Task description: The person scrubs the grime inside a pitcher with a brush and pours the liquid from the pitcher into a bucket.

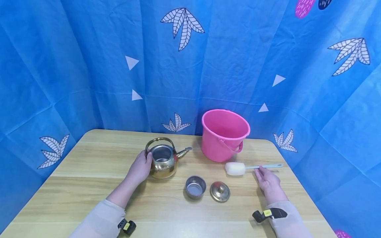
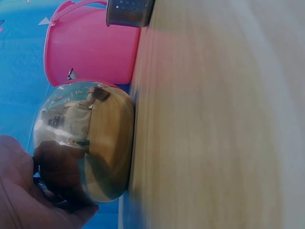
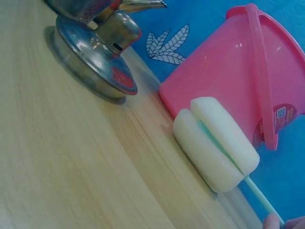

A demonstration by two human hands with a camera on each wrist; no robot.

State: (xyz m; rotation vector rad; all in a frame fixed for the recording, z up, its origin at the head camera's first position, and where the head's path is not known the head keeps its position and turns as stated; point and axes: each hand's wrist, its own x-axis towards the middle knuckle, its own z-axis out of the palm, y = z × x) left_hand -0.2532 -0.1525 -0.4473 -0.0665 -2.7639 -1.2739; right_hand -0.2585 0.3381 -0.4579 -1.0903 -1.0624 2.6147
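Observation:
My left hand (image 1: pixel 142 166) grips the brass teapot (image 1: pixel 163 169) by the lower left end of its arched handle. The teapot has no lid on, and its spout points right toward the bucket. In the left wrist view its shiny round body (image 2: pixel 86 143) is close beside the fingers. On the right, my right hand (image 1: pixel 269 181) pinches the thin pale-green handle of a bottle brush (image 1: pixel 235 168) with a white sponge head. That sponge head (image 3: pixel 214 145) appears split by a groove in the right wrist view, close to the tabletop.
A pink bucket (image 1: pixel 217 145) stands at the back, its handle hanging down the front right. Between my hands are a perforated metal strainer cup (image 1: pixel 195 187) and the brass lid (image 1: pixel 220 191), knob up, on the wooden table (image 1: pixel 89 185). A blue patterned curtain (image 1: pixel 178 82) surrounds the table.

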